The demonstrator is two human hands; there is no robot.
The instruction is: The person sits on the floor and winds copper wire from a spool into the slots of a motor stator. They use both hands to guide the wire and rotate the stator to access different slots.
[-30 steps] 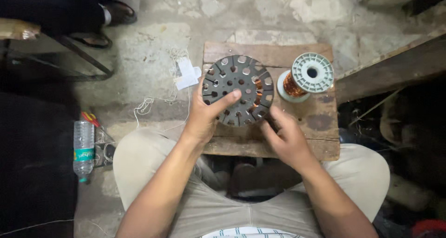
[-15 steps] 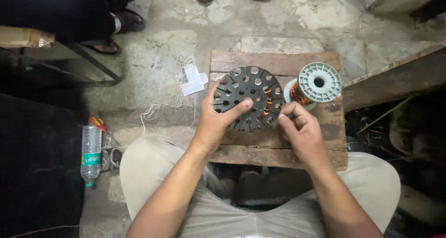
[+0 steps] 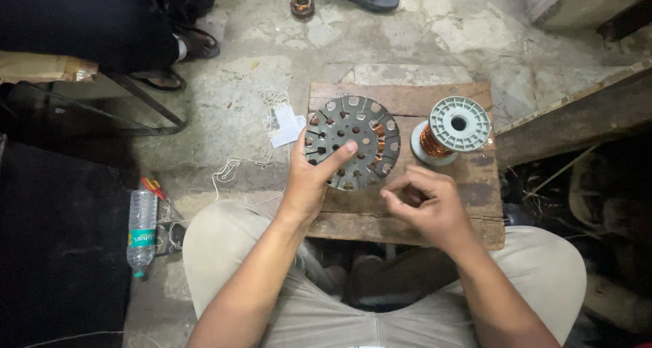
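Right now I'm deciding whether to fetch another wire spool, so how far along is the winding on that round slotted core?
Done: copper coils fill a few slots on the right side of the round slotted core. In hand: the left hand steadies the core on the wooden board, while the right hand pinches near its edge; any wire there is too fine to see. Left: most slots look bare. The spool shows copper wire.

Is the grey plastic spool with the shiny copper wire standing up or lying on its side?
Standing up. The grey plastic spool rests on one end on the wooden board, its round top and centre hole facing up.
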